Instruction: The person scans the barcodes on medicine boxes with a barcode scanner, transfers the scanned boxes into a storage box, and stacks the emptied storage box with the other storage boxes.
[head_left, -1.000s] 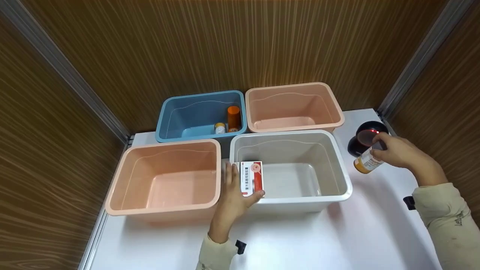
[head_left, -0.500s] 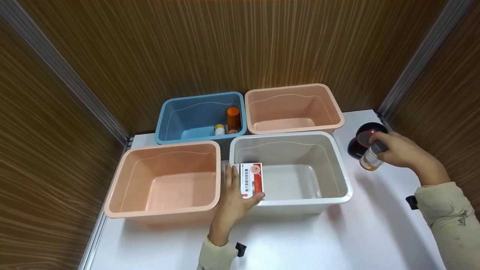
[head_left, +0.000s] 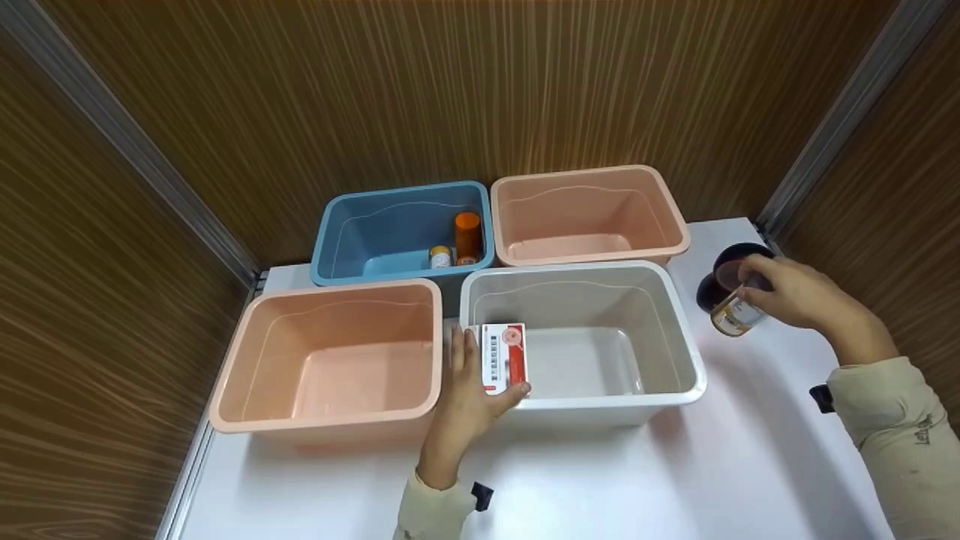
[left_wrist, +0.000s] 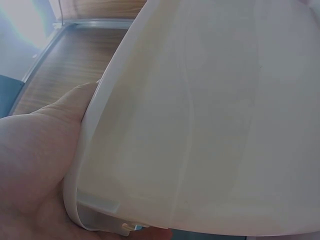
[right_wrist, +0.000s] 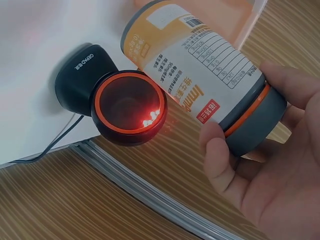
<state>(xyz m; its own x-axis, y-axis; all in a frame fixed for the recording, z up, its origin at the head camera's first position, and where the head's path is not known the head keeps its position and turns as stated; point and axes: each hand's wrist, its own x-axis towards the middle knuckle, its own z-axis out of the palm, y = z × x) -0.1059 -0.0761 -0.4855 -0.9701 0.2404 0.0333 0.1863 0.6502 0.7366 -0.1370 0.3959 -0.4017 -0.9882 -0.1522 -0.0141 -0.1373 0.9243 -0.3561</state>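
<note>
My right hand (head_left: 796, 294) pinches a pill bottle (right_wrist: 192, 70) by its dark cap, between thumb and fingers. The bottle has a white and orange printed label and hangs tilted with its base pointing away from my hand. Right beside it, a black barcode scanner (right_wrist: 127, 107) shows lit red lights in its round window. At the front left corner of the white bin (head_left: 585, 403), my left hand (head_left: 466, 401) rests with fingers fairly straight and thumb spread out along the rim. A white and red medicine box (head_left: 504, 358) shows inside that corner, close to the hand.
A blue bin (head_left: 401, 191) at the back left holds an orange bottle (head_left: 467, 234) and a small yellow-capped bottle (head_left: 440, 257). Peach bins (head_left: 326, 421) stand at the front left and back right. Wood-grain walls (head_left: 480, 82) enclose the table; a cable (right_wrist: 45, 150) trails from the scanner.
The pill bottle has tilted and rotated in my right hand, shifting slightly in front of the scanner. My left hand, the box and the bins stay in place.
</note>
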